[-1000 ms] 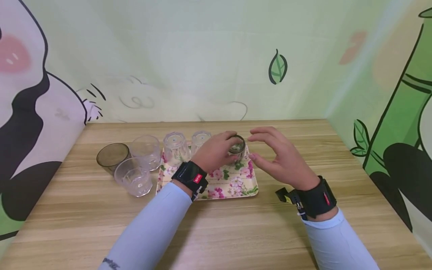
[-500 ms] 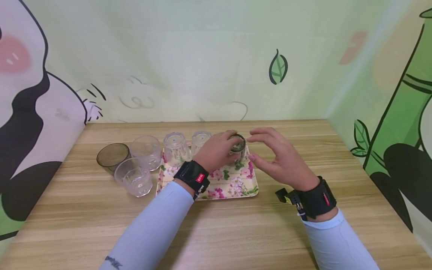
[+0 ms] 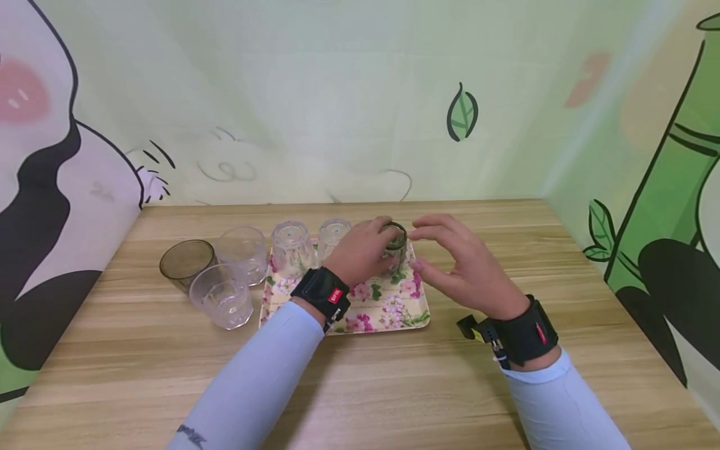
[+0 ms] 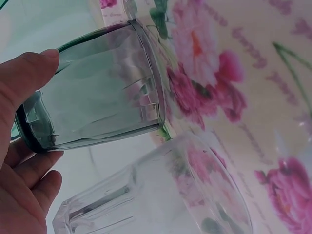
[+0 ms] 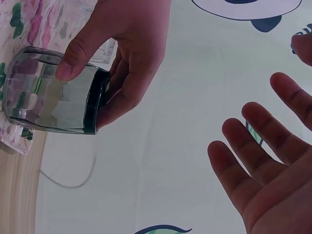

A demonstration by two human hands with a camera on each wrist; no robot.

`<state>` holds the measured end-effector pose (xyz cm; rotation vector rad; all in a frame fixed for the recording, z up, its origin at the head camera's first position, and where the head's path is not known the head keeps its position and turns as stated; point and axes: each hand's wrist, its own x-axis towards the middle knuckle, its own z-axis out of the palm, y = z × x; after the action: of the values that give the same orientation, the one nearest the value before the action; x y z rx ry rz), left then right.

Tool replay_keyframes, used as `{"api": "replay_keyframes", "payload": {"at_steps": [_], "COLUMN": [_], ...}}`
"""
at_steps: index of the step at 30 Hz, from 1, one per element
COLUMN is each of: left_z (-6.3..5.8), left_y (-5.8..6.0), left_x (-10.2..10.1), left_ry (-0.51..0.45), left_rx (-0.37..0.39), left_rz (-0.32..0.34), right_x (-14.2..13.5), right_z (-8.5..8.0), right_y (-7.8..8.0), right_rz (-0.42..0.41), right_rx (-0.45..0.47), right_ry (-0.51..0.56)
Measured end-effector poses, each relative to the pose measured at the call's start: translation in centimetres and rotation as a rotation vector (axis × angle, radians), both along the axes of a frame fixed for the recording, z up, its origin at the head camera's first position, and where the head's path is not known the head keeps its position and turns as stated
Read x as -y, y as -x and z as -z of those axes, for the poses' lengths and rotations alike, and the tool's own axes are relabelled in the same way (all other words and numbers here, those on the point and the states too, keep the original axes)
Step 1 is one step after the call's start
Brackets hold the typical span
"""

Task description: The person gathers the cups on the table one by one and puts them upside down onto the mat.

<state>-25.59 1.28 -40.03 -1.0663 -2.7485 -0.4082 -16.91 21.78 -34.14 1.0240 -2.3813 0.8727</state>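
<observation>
My left hand (image 3: 360, 251) holds a green-tinted drinking glass (image 4: 105, 92) upside down at the far right of the flowered tray (image 3: 388, 312). Its thumb and fingers lie around the thick base, and the rim is down at the tray, as the left wrist view shows. Two clear glasses (image 3: 292, 247) stand inverted in the tray's back row; the left hand partly hides the nearer one (image 3: 333, 232). My right hand (image 3: 472, 269) is just right of the green glass, fingers spread and loosely bent, holding nothing.
Left of the tray, on the wooden table (image 3: 394, 387), stand a brown-tinted glass (image 3: 188, 262) and two clear glasses, one at the back (image 3: 250, 250) and one in front (image 3: 225, 300), all mouth up. A printed wall cloth (image 3: 337, 125) rises behind the table.
Very little differs. My right hand has come slightly left, closer to the green glass. My left hand stays on the glass in nearly the same place.
</observation>
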Motion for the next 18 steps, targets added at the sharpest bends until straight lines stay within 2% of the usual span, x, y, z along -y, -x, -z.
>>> {"api": "replay_keyframes", "payload": {"at_steps": [9,18], "left_z": [0.22,0.53], "left_y": [0.28,0.52], "left_x": [-0.08,-0.20], "left_ry": [0.021,0.078], "left_rx": [0.007,-0.021], "left_rz": [-0.027,-0.052], "right_x": [0.02,0.03], "right_z": [-0.08,-0.12], "right_y": [-0.06,-0.08], "right_rz": [0.004,0.005], "right_rx": [0.009,0.013], "right_ry": [-0.010,-0.011]}}
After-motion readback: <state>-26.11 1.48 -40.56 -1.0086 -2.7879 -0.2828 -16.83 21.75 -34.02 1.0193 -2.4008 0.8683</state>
